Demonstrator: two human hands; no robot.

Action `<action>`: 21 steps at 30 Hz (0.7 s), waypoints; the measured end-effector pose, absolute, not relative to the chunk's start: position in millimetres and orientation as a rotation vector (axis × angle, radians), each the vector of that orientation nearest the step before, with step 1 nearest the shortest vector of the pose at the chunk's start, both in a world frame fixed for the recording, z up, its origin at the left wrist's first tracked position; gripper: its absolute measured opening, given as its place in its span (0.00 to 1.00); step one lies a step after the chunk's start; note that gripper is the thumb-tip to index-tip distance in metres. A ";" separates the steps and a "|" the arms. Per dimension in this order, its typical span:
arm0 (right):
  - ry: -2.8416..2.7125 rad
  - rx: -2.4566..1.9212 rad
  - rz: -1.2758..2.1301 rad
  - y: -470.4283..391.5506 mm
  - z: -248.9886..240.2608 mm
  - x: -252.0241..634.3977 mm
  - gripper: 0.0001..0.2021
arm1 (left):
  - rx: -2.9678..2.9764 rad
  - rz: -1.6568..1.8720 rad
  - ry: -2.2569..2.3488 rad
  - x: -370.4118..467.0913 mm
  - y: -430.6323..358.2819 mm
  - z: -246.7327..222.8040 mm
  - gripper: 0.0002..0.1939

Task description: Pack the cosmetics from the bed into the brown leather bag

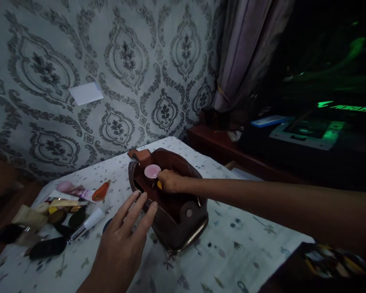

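Observation:
A dark brown handbag (pixel 198 221) stands unzipped on the bed-like patterned surface, its mouth wide open. My right hand (pixel 171 181) reaches inside with fingers curled at the right edge of a small round jar with a pink top (pixel 152 171), seemingly gripping it. Just beneath those fingers a bit of yellow (pixel 159 185) shows; what it belongs to is hidden. My left hand (pixel 125 232) is open, fingers spread, its fingertips at the bag's near left rim. Nothing is in the left hand.
Left of the bag lies a pile of cosmetics: an orange bottle (pixel 101 191), a white-capped tube (pixel 94 219), a black brush-like item (pixel 48 248). A patterned wall stands behind. To the right are a reddish-brown wooden ledge (pixel 207 142) and a green-lit computer case (pixel 329 81).

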State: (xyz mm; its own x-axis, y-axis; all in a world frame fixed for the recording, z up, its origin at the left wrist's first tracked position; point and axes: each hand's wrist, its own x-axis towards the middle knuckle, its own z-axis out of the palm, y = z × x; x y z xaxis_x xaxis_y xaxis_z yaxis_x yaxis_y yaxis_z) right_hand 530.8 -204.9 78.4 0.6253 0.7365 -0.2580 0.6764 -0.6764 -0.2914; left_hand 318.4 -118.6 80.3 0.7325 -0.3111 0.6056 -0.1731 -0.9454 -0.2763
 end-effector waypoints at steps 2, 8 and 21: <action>-1.176 -2.717 0.600 -203.3 81.1 528.7 0.12 | -2.739 -0.993 0.383 317.0 -117.3 79.1 0.26; -1.166 -2.767 0.635 -204.4 89.6 521.0 0.15 | -2.754 -0.904 0.371 314.1 -111.2 72.9 0.30; -1.306 -2.777 0.579 -207.9 100.9 514.5 0.11 | -2.797 -0.883 0.341 316.4 -117.2 75.0 0.35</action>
